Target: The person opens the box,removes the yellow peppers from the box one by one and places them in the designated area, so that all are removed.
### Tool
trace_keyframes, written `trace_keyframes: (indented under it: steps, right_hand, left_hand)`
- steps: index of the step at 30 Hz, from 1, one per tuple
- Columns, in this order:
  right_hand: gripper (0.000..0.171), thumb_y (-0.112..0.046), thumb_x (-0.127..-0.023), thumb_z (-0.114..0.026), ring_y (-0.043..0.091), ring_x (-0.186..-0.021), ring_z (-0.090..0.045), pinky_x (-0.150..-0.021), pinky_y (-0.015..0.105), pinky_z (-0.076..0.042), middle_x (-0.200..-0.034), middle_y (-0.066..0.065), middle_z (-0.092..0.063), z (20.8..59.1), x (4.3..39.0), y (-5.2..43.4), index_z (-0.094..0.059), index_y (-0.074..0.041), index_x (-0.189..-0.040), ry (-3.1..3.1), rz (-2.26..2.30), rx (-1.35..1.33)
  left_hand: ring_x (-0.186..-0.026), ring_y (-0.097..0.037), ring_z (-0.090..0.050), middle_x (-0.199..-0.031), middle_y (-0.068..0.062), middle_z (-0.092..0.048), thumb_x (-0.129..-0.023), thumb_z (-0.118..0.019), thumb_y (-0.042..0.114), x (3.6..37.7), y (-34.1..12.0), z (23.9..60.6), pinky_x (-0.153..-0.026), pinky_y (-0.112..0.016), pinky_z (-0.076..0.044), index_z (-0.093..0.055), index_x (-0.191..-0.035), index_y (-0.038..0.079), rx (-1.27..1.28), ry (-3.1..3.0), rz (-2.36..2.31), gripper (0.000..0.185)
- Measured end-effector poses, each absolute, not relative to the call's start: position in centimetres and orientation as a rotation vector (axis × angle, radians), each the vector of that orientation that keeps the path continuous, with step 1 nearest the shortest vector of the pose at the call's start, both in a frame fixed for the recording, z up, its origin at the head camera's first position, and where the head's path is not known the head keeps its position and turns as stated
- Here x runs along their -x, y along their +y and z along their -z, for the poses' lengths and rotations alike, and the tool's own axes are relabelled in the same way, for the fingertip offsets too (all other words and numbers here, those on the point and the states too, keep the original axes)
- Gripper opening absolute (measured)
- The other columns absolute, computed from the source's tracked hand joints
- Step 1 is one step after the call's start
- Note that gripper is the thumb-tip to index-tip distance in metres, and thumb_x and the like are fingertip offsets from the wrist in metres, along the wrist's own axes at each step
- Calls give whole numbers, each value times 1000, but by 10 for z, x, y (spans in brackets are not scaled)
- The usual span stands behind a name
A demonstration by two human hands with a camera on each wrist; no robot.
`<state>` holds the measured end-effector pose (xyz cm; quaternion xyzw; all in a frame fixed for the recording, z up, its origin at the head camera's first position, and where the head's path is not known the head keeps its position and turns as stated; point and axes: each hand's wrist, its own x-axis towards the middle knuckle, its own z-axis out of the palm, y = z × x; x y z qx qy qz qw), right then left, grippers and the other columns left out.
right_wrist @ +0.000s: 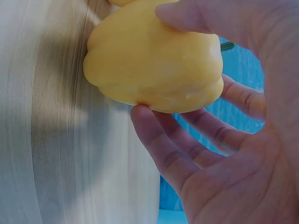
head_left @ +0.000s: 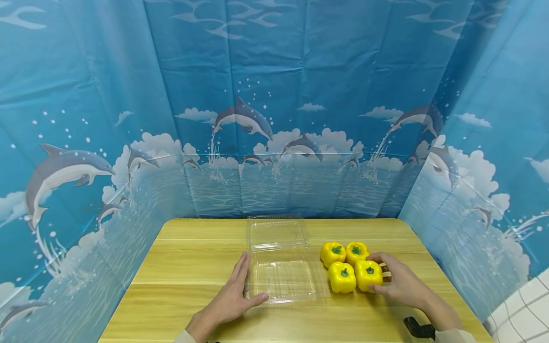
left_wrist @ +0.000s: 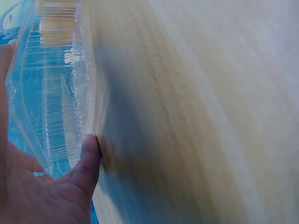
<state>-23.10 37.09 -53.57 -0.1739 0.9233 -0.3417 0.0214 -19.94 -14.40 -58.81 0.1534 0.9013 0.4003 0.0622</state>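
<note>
A clear plastic clamshell container point(head_left: 285, 281) lies open on the wooden table, its lid point(head_left: 278, 233) folded back toward the far edge. My left hand point(head_left: 233, 295) rests at the container's left side, fingers extended along that edge and thumb at the front corner. Right of the container, yellow bell peppers with green stems stand in a tight two-by-two group. With thumb in front and fingers behind, my right hand point(head_left: 401, 282) holds the front right bell pepper point(head_left: 368, 275). In the right wrist view, the fingertips touch this bell pepper point(right_wrist: 154, 65) from below.
Touching the held one are the front left pepper point(head_left: 342, 277), the back left pepper point(head_left: 332, 253) and the back right pepper point(head_left: 356, 251). Dolphin-printed blue curtains point(head_left: 274, 186) enclose the table point(head_left: 184, 267) behind and on both sides. A black object point(head_left: 418, 328) shows by the right wrist.
</note>
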Motion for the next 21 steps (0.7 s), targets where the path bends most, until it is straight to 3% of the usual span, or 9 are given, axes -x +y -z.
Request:
trace_keyframes:
  steps: [4,8,11,15,21]
  right_hand:
    - [76,-21,-91,-102,42,-126,-75,-91,45,-73,-148,25,-70,536,230,372,-62,2,-151,2843,1071,537]
    - [77,-22,-92,-101,43,-127,-76,-92,46,-73,-149,26,-69,536,231,373,-61,2,-152,2827,1071,538]
    - [77,-22,-93,-101,44,-128,-76,-93,46,-73,-151,26,-69,537,232,375,-60,1,-154,2808,1074,533]
    - [77,-21,-94,-100,45,-130,-76,-94,47,-73,-153,27,-68,538,233,376,-59,1,-155,2785,1087,534]
    - [77,-23,-95,-100,48,-130,-75,-95,46,-73,-154,29,-67,541,232,378,-59,1,-155,2781,1087,560]
  left_hand:
    - [-171,-50,-43,-199,-12,10,-106,-79,66,199,-144,587,-132,-72,-47,6,-189,22,-462,2728,-1203,127]
    - [-159,-47,-60,-198,-13,11,-107,-79,65,198,-144,586,-130,-69,-51,7,-189,20,-475,2729,-1202,127]
    - [-166,-49,-52,-199,-12,11,-106,-79,66,198,-144,586,-133,-70,-47,7,-189,20,-473,2736,-1197,128]
    - [-180,-50,-23,-199,-10,11,-105,-80,68,199,-143,588,-137,-74,-38,5,-189,21,-457,2746,-1186,129]
    - [-179,-50,-25,-199,-10,10,-105,-80,69,200,-143,589,-137,-74,-39,5,-189,20,-456,2752,-1177,129]
